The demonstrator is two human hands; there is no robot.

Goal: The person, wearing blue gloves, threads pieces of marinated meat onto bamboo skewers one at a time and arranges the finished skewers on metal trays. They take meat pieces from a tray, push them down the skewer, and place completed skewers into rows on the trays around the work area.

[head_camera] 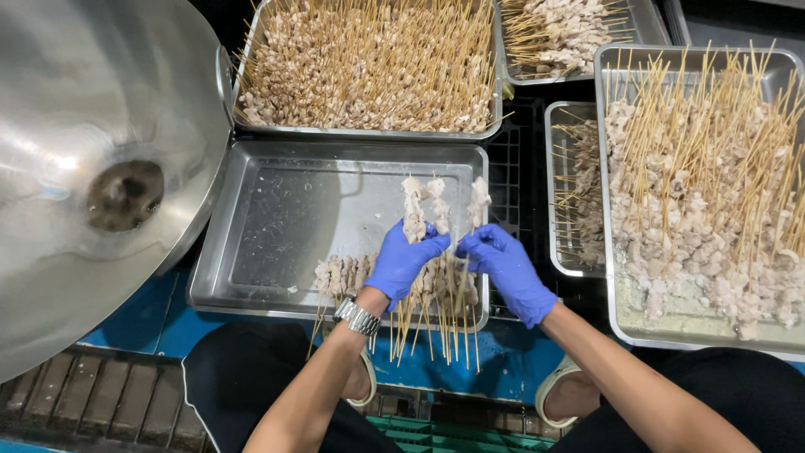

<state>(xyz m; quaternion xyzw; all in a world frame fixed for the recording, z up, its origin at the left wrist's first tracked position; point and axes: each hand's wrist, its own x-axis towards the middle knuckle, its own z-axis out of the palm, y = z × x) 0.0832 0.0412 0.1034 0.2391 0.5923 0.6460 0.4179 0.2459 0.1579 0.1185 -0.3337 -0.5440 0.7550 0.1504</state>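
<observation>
Blue floor (176, 323) — black crate (511, 180)

The single head-worn camera looks steeply down from close above, facing forward over the shallow steel tray (277, 226) at frame centre, the person's knees along the bottom edge.

Bright overhead light, glare on the steel bowl (75, 168), sharp focus, edges slightly bowed

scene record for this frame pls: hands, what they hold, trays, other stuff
left hand: blue glove, wristwatch, grips meat skewers
right hand: blue glove, grips one skewer
near tray: steel, a row of finished skewers at front edge
other trays: far tray and right tray piled with skewers
left side: large steel bowl
</observation>
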